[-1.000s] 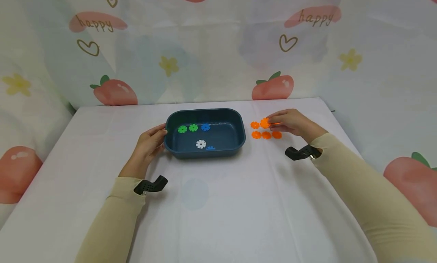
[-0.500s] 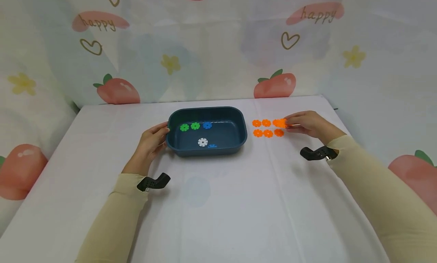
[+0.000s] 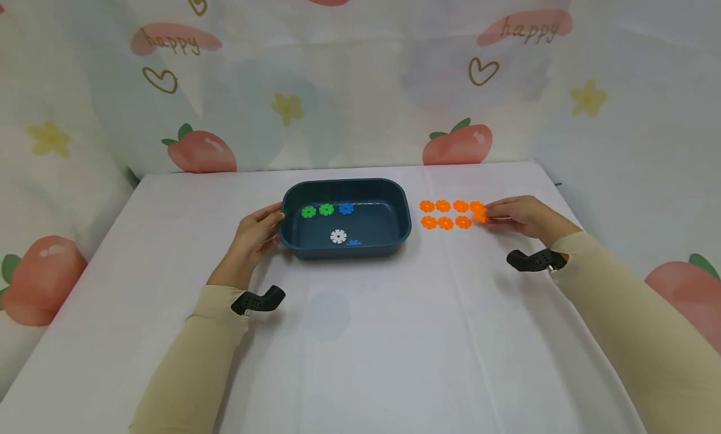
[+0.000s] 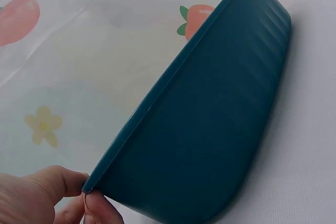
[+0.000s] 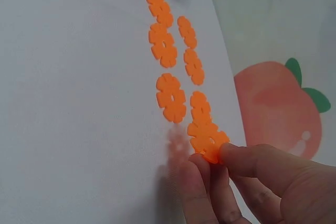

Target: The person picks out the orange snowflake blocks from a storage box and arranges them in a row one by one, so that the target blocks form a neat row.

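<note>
A dark teal plastic basin (image 3: 345, 253) rests on the white table. My left hand (image 3: 253, 238) pinches its left rim between thumb and fingers; the left wrist view shows this hand (image 4: 44, 195) at the rim's corner. To the right of the basin, notched orange snowflake discs (image 3: 445, 223) lie flat in two rows. At the right end of these rows my right hand (image 3: 521, 216) pinches an orange snowflake disc (image 5: 207, 139) between thumb and fingers, just above the cloth. In the right wrist view it partly overlaps the nearest disc (image 5: 199, 107).
Inside the basin are two green discs (image 3: 326, 210), a white disc (image 3: 338, 237) and two blue discs (image 3: 346, 209), one half hidden by the front wall. A white cloth covers the table (image 3: 360, 352). Behind it hangs a printed curtain (image 3: 360, 77).
My right hand has moved rightward along the orange rows, and the back row now reaches further right. The left hand stays on the basin's rim. The head view has shifted slightly.
</note>
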### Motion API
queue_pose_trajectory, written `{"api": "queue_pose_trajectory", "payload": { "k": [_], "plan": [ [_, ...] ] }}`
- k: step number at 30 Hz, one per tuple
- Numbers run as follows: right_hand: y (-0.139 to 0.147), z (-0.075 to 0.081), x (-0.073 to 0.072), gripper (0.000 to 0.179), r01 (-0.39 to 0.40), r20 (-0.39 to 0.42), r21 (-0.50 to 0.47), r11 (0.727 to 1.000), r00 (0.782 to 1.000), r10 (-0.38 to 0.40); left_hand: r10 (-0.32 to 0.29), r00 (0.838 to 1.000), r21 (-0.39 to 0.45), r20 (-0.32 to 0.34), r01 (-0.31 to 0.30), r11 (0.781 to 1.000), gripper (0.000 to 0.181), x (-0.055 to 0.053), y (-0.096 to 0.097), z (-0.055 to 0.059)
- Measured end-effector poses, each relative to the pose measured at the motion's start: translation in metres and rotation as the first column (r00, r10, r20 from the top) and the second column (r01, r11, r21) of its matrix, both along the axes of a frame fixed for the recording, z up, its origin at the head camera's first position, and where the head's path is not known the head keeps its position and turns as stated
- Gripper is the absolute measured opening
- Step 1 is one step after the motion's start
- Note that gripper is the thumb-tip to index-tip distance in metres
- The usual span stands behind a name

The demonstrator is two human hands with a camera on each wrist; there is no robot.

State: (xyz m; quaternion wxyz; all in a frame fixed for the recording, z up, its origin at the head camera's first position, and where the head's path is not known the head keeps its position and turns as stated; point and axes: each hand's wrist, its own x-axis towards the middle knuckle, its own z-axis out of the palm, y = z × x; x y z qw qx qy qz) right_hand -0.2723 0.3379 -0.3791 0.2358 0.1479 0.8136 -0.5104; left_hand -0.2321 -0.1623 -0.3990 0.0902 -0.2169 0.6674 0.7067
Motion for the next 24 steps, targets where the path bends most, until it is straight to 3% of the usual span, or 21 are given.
{"api": "queue_pose_trajectory", "payload": {
  "k": [8, 15, 24],
  "plan": [
    [0.007, -0.006, -0.002, 0.061, 0.038, 0.053, -0.132, 0.991, 0.998, -0.031, 0.001, 1.0, 0.002, -0.027, -0.001, 1.0, 0.043, 0.001, 0.0, 0.0],
    [0.007, -0.013, -0.005, 0.055, 0.024, -0.029, 0.024, 0.999, 0.999, -0.023, 0.006, 0.999, 0.004, -0.033, -0.006, 1.0, 0.042, 0.003, 0.001, 0.001],
    [0.002, -0.011, -0.008, 0.047, 0.007, -0.066, 0.204, 0.979, 0.998, 0.007, -0.002, 0.999, -0.003, -0.033, 0.002, 1.0, 0.042, 0.001, 0.001, 0.001]
  ]
}}
